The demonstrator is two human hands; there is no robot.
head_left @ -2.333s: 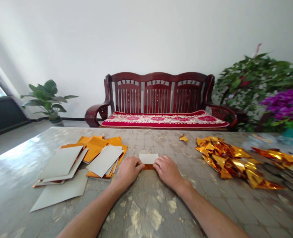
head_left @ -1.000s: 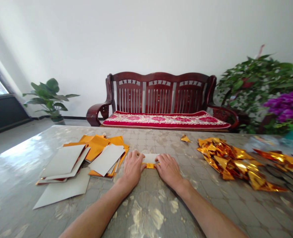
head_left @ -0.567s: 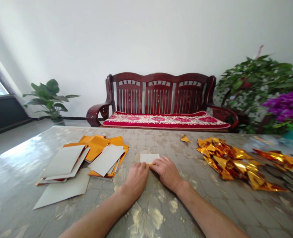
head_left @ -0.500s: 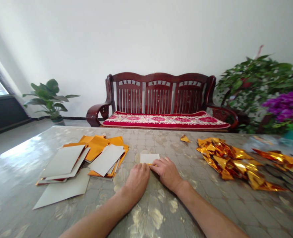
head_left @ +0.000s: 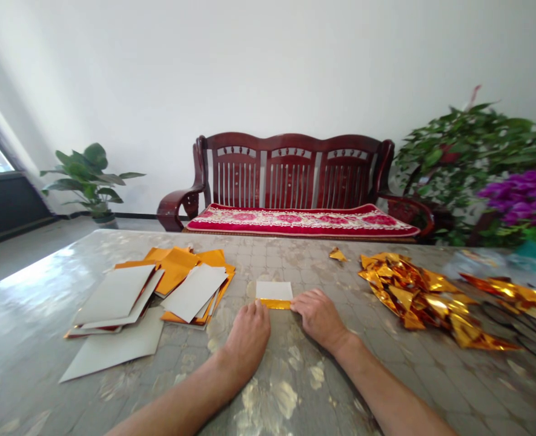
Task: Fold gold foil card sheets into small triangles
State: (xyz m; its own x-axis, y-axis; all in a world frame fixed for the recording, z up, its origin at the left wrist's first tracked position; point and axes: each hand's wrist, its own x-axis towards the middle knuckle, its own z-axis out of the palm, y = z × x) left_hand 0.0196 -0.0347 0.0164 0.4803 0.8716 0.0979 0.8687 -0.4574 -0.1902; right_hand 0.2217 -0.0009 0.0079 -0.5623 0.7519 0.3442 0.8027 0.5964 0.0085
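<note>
Flat on marble table, both hands pressing folded gold-edged paper.

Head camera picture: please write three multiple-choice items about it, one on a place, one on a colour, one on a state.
1. Where does the heap of crumpled gold foil lie on the table?
A. right of the hands
B. left of the hands
C. on the bench

2. What colour is the near edge of the small folded paper?
A. blue
B. gold
C. green

3. How is the folded paper?
A. lifted in the air
B. crumpled into a ball
C. flat on the table

Answers: 1 A, the heap is beyond the right hand. 2 B, a gold strip shows under the white face. 3 C, it lies flat, with the left hand and right hand at its near corners.
</note>
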